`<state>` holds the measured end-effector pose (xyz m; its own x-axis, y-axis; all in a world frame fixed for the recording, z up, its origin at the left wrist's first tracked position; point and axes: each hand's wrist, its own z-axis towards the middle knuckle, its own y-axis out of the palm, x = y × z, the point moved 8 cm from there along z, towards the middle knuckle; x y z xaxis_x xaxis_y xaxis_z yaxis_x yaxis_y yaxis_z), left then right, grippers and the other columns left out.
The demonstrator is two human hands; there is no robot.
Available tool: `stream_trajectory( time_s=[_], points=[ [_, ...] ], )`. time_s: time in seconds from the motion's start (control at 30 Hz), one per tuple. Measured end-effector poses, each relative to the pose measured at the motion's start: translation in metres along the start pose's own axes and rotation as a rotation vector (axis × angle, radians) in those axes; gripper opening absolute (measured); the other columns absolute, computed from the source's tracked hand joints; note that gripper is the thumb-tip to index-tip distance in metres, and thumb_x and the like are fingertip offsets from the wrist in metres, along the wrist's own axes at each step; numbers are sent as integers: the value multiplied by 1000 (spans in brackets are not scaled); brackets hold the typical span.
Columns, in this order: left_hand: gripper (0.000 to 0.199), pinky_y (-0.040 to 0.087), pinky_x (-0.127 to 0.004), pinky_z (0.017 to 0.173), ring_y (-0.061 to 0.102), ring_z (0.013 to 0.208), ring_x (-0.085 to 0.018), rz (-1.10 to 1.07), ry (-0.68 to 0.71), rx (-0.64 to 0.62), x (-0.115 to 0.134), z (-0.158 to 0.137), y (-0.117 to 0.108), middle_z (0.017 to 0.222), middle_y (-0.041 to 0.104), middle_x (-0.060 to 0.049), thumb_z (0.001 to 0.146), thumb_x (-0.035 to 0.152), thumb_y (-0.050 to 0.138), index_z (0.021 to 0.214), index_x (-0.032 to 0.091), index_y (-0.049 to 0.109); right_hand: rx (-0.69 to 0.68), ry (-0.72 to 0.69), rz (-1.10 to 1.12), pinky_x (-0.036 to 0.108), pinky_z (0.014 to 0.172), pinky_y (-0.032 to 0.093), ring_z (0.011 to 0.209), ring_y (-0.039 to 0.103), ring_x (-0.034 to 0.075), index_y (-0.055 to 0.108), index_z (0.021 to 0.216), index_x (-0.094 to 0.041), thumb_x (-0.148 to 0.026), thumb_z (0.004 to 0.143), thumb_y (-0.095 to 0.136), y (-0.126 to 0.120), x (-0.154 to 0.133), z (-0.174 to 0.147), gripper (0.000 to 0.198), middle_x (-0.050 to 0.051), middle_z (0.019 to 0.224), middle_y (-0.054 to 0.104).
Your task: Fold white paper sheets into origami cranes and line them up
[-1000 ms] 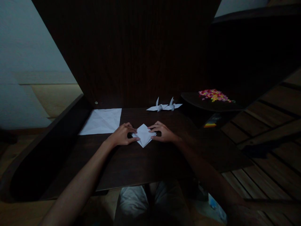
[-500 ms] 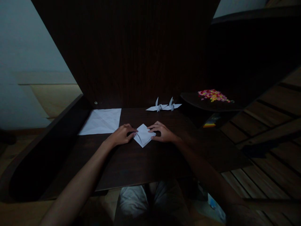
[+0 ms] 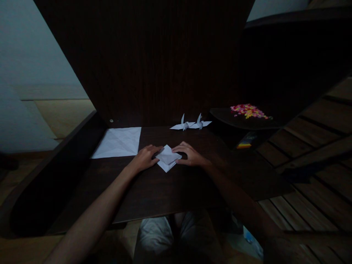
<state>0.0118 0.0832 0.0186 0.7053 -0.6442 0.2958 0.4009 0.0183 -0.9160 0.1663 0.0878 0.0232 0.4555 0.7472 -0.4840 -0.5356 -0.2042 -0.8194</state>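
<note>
A small white folded paper [image 3: 166, 161] lies diamond-wise on the dark wooden desk, one corner pointing toward me. Its upper layer is partly raised, with a fold running across the middle. At its left corner, my left hand [image 3: 145, 157] grips the edge between thumb and fingers. From the other side my right hand [image 3: 190, 154] pinches the right corner, index finger on top and thumb lower down. Behind them two finished paper cranes [image 3: 184, 125] stand side by side near the back panel.
To the left lies a creased white paper sheet [image 3: 118, 142]. A raised corner shelf [image 3: 220, 116] at right bears a heap of small pink, red and yellow pieces [image 3: 249, 110]. Below it sits something with coloured stripes [image 3: 245, 142]. A side board [image 3: 63, 161] bounds the desk's left.
My left hand has shifted slightly over the paper's left corner. The paper's upper layer has moved, its lower flap now lifted and folding upward. My right hand has stayed nearly still.
</note>
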Motion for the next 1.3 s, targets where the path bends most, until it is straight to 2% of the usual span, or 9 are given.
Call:
stream_trajectory(
  time_s=[0.2, 0.37, 0.53, 0.63, 0.73, 0.83, 0.97, 1.13, 1.3],
  points=[
    [44, 42, -40, 97, 55, 107, -24, -38, -57, 58, -1, 1, 3, 118, 62, -9, 82, 22, 51, 126, 16, 51, 43, 42, -24, 40, 87, 42, 99, 52, 23, 61, 113, -20, -37, 76, 66, 3, 0, 3, 40, 7, 109, 65],
    [35, 46, -38, 88, 57, 96, -23, -106, -115, 117, 1, 3, 1, 101, 65, -10, 85, 26, 48, 116, 15, 59, 109, 77, -47, 39, 88, 42, 95, 53, 22, 64, 105, -20, -28, 79, 62, 7, 4, 7, 27, 6, 103, 66],
    [26, 46, -38, 84, 55, 89, -23, -129, -103, 65, 8, 5, 4, 88, 63, -8, 85, 29, 48, 99, 18, 68, 180, 154, -26, 35, 83, 44, 89, 55, 20, 65, 94, -20, -21, 79, 60, 6, 8, 8, 15, 5, 93, 67],
    [27, 46, -37, 84, 53, 90, -23, -151, -105, 48, 8, 5, 5, 89, 61, -8, 85, 31, 49, 98, 17, 68, 213, 192, -30, 33, 78, 44, 83, 55, 19, 65, 87, -19, -21, 79, 61, 3, 12, 8, 9, 5, 87, 67],
    [29, 43, -40, 91, 52, 96, -23, -166, -80, 44, 10, 4, 5, 99, 60, -8, 85, 36, 50, 97, 17, 68, 211, 261, -55, 33, 74, 44, 79, 54, 20, 65, 80, -18, -26, 80, 61, 2, 17, 8, 9, 5, 80, 66],
    [29, 36, -45, 99, 49, 107, -26, -191, -28, -10, 15, 3, 6, 113, 59, -8, 79, 38, 57, 100, 19, 66, 210, 320, -50, 32, 73, 43, 78, 55, 19, 64, 83, -18, -27, 78, 63, 2, 21, 6, 10, 5, 81, 65],
    [38, 31, -51, 100, 47, 114, -29, -227, -15, -85, 13, 1, 5, 118, 59, -8, 75, 35, 62, 111, 20, 60, 242, 381, -31, 31, 76, 44, 81, 56, 19, 63, 96, -19, -27, 75, 66, 0, 26, 3, 23, 5, 88, 63],
    [44, 35, -44, 97, 51, 110, -27, -288, -40, -76, 5, 0, 2, 117, 59, -8, 76, 33, 62, 117, 20, 56, 232, 423, -43, 32, 76, 44, 81, 56, 20, 62, 99, -18, -29, 74, 67, 0, 28, 1, 28, 6, 87, 62],
    [51, 36, -42, 95, 54, 107, -26, -282, -100, -48, 1, 0, 5, 114, 60, -8, 79, 46, 59, 122, 21, 52, 194, 465, -46, 33, 76, 44, 82, 56, 21, 61, 97, -17, -32, 74, 67, 1, 28, 2, 28, 6, 86, 61]
  ],
)
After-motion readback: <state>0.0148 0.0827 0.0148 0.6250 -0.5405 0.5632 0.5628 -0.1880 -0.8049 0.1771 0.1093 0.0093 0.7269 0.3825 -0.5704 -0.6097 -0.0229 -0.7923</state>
